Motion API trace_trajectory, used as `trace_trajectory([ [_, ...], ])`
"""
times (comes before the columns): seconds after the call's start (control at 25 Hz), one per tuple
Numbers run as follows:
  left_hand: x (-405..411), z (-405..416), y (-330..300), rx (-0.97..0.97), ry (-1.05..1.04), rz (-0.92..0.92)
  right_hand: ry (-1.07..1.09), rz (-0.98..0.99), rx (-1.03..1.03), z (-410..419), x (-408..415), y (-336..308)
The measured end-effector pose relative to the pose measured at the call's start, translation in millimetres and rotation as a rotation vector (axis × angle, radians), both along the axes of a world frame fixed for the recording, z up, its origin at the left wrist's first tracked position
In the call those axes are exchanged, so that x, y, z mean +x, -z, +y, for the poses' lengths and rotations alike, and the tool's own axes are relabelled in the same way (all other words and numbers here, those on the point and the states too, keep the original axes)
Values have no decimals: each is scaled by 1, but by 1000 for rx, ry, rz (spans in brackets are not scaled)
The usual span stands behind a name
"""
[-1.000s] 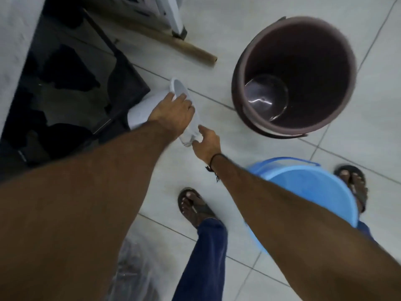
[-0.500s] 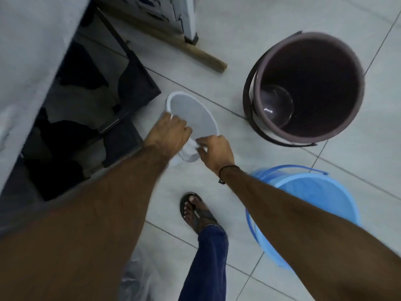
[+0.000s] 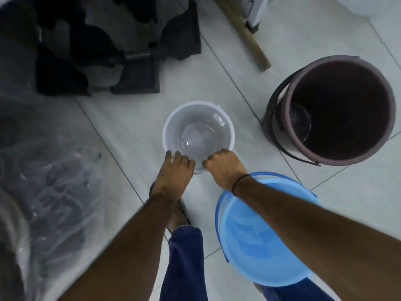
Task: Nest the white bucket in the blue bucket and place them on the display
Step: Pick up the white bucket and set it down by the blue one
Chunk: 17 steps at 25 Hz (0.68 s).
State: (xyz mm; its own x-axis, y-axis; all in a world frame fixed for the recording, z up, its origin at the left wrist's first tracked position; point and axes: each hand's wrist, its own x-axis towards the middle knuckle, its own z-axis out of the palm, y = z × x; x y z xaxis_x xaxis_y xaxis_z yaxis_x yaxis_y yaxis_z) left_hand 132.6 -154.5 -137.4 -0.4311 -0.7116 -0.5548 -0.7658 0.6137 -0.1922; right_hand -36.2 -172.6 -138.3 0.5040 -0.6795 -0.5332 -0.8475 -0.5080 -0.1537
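**Pale tile floor, white bucket gripped at the near rim**

Pale floor tiles [image 3: 282, 40] carry the upright white bucket [image 3: 198, 118], with the blue bucket [image 3: 256, 246] just beside it and a dark maroon bucket [image 3: 338, 109] apart. Left hand [image 3: 175, 172] and right hand [image 3: 223, 168] both clasp its near rim. Thin, empty plastic — probably light, slightly flexible, smooth. The rim bead looks the surest hold — lift level, then lower it into the blue bucket.
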Motion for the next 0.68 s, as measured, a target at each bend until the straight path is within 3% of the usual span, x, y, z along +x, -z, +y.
trace_trajectory([
  [0.12,4,9,8,-105,-86,110,-66,21,-103,-3,-17,8],
  [0.24,5,20,10,-82,-122,165,-41,58,-151,-14,-33,2],
  [0.48,-10,26,20,-54,10,205,-198,135,-81,-24,-40,-5],
  [0.68,-6,19,-16,-40,161,174,-352,242,-86,-20,-33,-43],
])
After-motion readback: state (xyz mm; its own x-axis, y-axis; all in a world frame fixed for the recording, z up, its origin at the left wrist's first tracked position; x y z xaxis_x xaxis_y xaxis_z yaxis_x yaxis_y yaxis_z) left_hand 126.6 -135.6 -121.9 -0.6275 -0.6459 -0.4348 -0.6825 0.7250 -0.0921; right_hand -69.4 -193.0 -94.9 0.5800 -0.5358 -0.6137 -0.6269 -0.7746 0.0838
